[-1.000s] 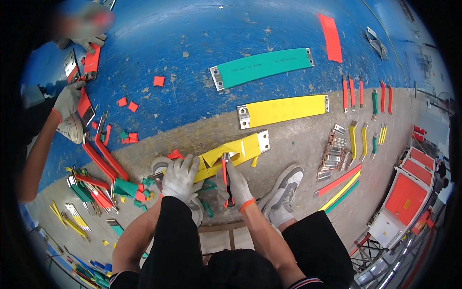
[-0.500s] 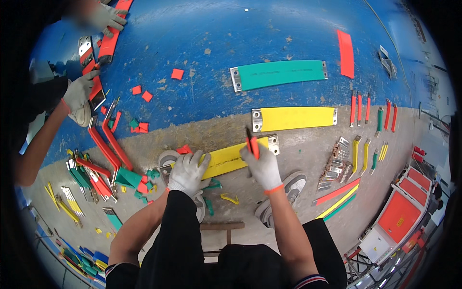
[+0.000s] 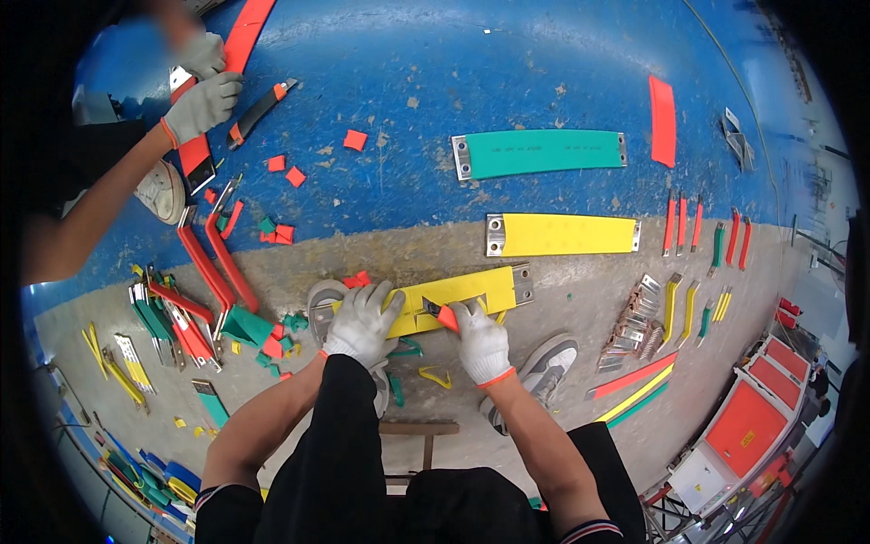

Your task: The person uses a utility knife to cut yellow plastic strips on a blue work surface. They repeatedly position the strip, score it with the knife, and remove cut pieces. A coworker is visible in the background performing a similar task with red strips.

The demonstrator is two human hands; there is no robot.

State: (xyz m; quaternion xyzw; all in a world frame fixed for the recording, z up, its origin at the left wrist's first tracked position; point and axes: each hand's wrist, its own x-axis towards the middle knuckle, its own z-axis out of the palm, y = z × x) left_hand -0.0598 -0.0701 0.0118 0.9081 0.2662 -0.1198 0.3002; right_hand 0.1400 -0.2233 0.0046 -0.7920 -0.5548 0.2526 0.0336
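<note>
My left hand [image 3: 364,319] wears a pale glove and grips the left part of a yellow-sleeved metal bar [image 3: 480,288], with its fingers closed over the sleeve. The bar's bare silver end with holes [image 3: 523,285] shows on the right. My gloved right hand [image 3: 480,340] is closed around a red utility knife [image 3: 447,316]. The knife's dark blade points left and lies over the yellow sleeve. Dark, jagged marks show on the sleeve around the blade; whether they are cuts or shadow I cannot tell. A bit of yellow stands by my right fingers.
Beyond lie another yellow-sleeved bar [image 3: 569,234] and a green-sleeved bar [image 3: 544,153]. Red bent bars [image 3: 204,270] and scraps are at left; bare metal pieces [image 3: 632,317] at right. At upper left a co-worker's gloved hand [image 3: 204,107] holds a red-sleeved bar [image 3: 194,154] near another knife [image 3: 260,115].
My right hand has moved down and turned the knife from pointing away to pointing left, onto the sleeve. The co-worker's lower hand has moved up and right; a second knife now shows beside it.
</note>
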